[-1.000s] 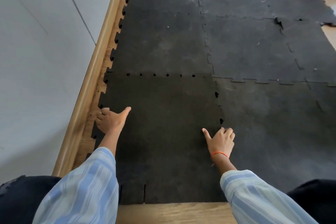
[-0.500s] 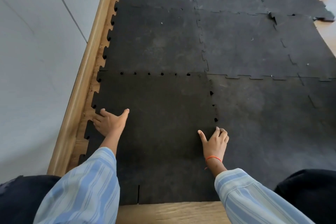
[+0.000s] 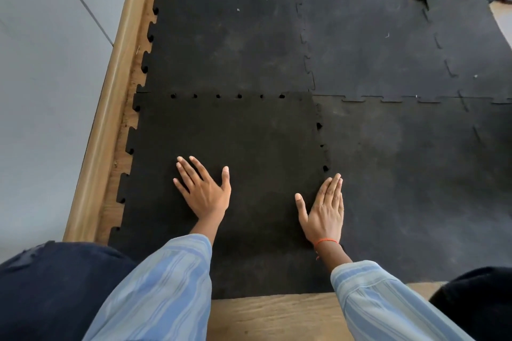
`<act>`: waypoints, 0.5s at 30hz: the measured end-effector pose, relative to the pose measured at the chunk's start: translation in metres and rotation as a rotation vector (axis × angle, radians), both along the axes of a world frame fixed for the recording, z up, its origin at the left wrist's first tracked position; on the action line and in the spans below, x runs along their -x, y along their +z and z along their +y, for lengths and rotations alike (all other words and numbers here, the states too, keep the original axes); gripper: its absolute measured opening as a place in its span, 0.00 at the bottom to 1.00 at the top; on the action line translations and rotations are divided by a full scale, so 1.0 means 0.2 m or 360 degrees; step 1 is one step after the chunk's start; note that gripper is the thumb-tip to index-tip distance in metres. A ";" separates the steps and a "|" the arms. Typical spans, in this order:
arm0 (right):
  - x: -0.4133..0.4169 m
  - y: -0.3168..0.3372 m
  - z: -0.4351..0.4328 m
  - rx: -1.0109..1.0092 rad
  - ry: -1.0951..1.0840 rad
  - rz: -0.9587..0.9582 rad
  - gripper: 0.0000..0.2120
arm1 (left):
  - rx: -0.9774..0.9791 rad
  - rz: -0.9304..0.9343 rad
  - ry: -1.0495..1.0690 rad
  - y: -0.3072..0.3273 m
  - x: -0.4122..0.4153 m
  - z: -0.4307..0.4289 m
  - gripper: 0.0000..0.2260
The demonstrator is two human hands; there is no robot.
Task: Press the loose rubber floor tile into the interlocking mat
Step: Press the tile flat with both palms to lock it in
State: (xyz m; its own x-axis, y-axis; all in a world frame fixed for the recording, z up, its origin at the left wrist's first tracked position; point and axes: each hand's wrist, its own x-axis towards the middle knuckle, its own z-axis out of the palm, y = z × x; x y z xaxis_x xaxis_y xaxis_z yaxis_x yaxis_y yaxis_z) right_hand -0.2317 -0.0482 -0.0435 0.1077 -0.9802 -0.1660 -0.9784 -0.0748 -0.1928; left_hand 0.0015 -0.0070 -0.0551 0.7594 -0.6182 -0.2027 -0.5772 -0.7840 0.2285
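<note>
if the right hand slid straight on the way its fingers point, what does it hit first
Sliding flat, the right hand would probably first cross the toothed seam along the loose tile, with small open gaps just ahead of its fingers. Nothing upright stands in that line.

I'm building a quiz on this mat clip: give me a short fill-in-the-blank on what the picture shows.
1. Both hands lie ____ on the loose tile, palms down.
2. The right hand wears an orange ____ at the wrist.
3. The left hand lies nearer the ____ baseboard than the right one does.
4. Small open ____ show along the tile's far seam.

Missing words: flat; band; wooden; gaps
</note>
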 end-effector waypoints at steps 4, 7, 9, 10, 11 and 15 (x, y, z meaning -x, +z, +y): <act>0.01 0.02 -0.01 -0.0054 0.0027 0.0004 0.48 | -0.0024 -0.0013 -0.0223 0.00 0.05 -0.04 0.35; 0.01 0.02 0.00 -0.0076 -0.0063 -0.0023 0.44 | -0.0019 -0.0027 -0.0526 0.00 0.17 -0.06 0.35; 0.02 0.01 0.03 -0.0073 -0.0260 -0.0078 0.43 | -0.0017 -0.0036 -0.0632 -0.01 0.24 -0.05 0.35; 0.03 0.01 0.05 -0.0067 -0.0331 -0.0092 0.43 | -0.0024 -0.0055 -0.0662 -0.02 0.26 -0.04 0.35; 0.03 0.00 0.06 -0.0072 -0.0368 -0.0100 0.43 | -0.0035 -0.0069 -0.0677 -0.02 0.27 -0.04 0.35; 0.03 -0.01 0.05 -0.0117 -0.0379 -0.0181 0.44 | -0.0069 -0.0110 -0.0710 -0.03 0.27 -0.03 0.35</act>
